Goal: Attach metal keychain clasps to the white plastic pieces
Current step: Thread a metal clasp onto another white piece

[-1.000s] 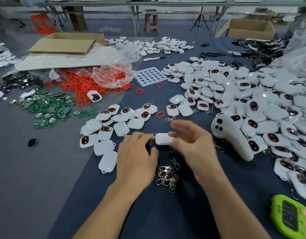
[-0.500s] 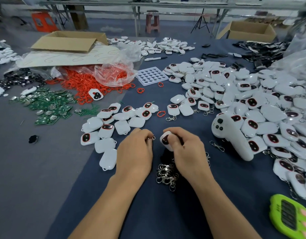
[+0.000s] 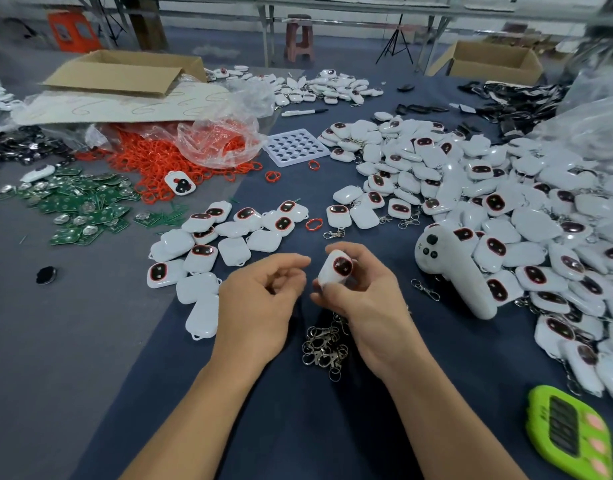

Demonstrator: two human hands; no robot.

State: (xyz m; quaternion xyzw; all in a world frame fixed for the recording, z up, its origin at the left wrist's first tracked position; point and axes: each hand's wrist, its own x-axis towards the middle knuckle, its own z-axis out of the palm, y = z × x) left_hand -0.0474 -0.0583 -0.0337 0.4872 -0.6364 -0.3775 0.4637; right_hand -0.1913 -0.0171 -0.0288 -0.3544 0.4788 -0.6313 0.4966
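Clasp pile lies between the wrists. Right hand grips one white plastic piece, dark face up. Left hand is curled (around a clasp? cannot tell). Risk, my judgement: the piece's loop is not visible, so a hook may miss and drop. Beyond: white controller and heap of finished pieces crowd the right; orange rings far left.

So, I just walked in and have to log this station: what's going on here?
A person is assembling keychains. The right hand grips one white plastic piece, its dark oval face showing. The left hand is beside it, fingers curled; whether they pinch a clasp is too small to tell. A pile of metal clasps lies on the cloth below the hands.
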